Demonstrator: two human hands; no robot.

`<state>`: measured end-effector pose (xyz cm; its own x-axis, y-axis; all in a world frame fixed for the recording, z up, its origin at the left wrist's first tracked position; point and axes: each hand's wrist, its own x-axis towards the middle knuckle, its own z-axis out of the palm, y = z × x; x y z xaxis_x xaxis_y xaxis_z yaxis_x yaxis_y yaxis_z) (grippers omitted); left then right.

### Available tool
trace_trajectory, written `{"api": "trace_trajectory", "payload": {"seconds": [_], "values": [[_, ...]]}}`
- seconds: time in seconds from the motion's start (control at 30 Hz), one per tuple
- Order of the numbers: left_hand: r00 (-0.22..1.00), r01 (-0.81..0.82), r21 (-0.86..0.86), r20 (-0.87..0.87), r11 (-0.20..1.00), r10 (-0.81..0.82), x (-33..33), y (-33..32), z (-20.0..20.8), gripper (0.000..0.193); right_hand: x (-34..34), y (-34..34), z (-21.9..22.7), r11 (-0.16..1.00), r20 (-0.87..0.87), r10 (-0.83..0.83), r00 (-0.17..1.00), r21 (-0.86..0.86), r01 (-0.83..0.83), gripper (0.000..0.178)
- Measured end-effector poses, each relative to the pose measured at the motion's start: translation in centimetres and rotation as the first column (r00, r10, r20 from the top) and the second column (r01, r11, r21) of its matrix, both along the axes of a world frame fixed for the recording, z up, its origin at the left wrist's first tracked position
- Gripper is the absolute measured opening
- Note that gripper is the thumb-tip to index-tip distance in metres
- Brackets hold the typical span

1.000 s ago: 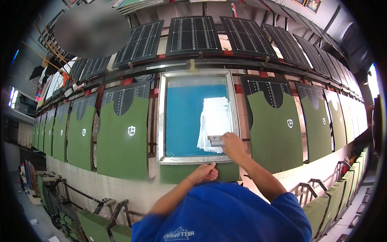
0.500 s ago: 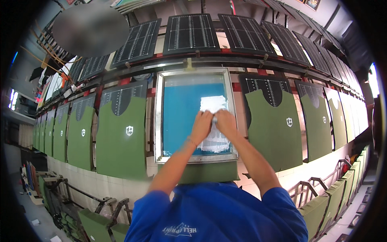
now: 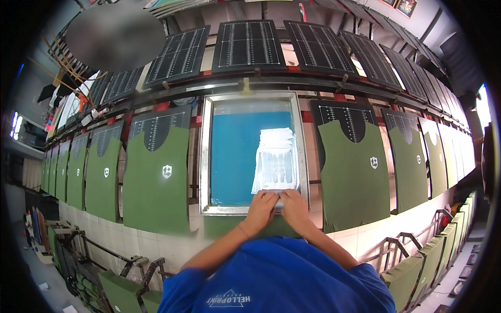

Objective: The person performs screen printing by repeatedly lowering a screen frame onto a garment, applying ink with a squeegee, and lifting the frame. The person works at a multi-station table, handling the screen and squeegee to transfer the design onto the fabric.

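Note:
Side by side at the near end of the screen-printing frame (image 3: pixel 205 156), my left hand (image 3: pixel 261 209) and my right hand (image 3: pixel 295 207) are closed on one squeegee (image 3: pixel 279 202). My fingers cover most of it; a greyish piece shows between them. Blue mesh (image 3: pixel 233 151) fills the silvery frame. White ink (image 3: pixel 276 156) lies in a band over the right part of the mesh and ends at the squeegee. Green fabric (image 3: pixel 222 225) sticks out from beneath the frame's near edge.
Green shirt pieces with small white emblems lie on boards to the left (image 3: pixel 156 182) and right (image 3: pixel 355 177). Black boards with white rulings (image 3: pixel 249 46) stand in a far row behind a dark metal rail (image 3: pixel 209 84). More green pieces (image 3: pixel 404 276) hang over lower racks.
Both hands have drawn the squeegee toward me, from mid-screen to the near end of the frame. The white ink behind it now shows uncovered.

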<state>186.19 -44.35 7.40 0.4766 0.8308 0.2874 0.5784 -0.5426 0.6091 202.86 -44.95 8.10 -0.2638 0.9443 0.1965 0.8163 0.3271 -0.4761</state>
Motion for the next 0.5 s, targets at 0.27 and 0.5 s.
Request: {"api": "trace_trajectory", "payload": {"seconds": [0.27, 0.5], "values": [[0.999, -0.042, 0.100, 0.038, 0.994, 0.038, 0.5, 7.9, -1.4, 0.041, -0.1, 7.9, -1.5, 0.999, 0.080, -0.032, 0.996, 0.023, 0.030, 0.030], [0.996, -0.088, 0.147, -0.004, 0.985, 0.090, 0.8, 15.3, 0.8, 0.038, 0.1, 15.9, 1.1, 1.000, 0.163, -0.007, 0.987, -0.006, 0.008, 0.018]]}}
